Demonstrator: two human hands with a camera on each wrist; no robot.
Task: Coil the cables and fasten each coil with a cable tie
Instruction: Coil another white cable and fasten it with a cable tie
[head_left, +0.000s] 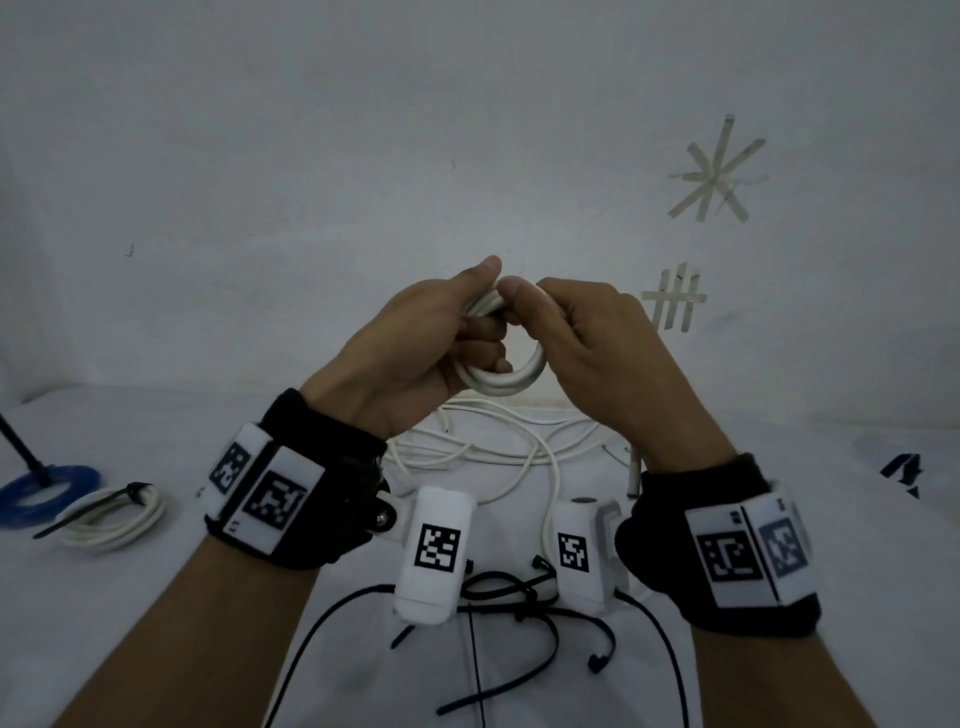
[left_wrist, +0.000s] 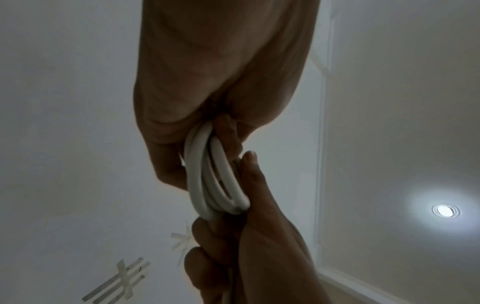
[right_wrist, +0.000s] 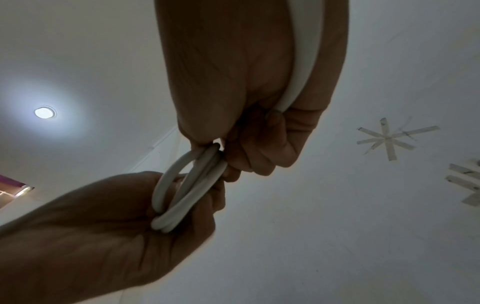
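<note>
A small white cable coil (head_left: 511, 383) of several loops is held up in front of the wall, above the table. My left hand (head_left: 447, 322) grips its left side, thumb on top and fingers curled through the loop. My right hand (head_left: 561, 322) pinches the coil's top right; the rest of the cable (right_wrist: 302, 61) runs down across its palm. The left wrist view shows the coil (left_wrist: 215, 179) edge-on between my left hand (left_wrist: 207, 127) and right hand (left_wrist: 249, 205). Loose white cable (head_left: 488, 449) lies on the table below. Several black cable ties (head_left: 511, 597) lie near my wrists.
At the left of the white table (head_left: 156, 623) lie a white coil (head_left: 117, 519) fastened with a black tie and a blue coil (head_left: 44, 493), also tied. Tape marks (head_left: 719, 174) are stuck on the wall behind. A dark object (head_left: 904, 470) sits at the right edge.
</note>
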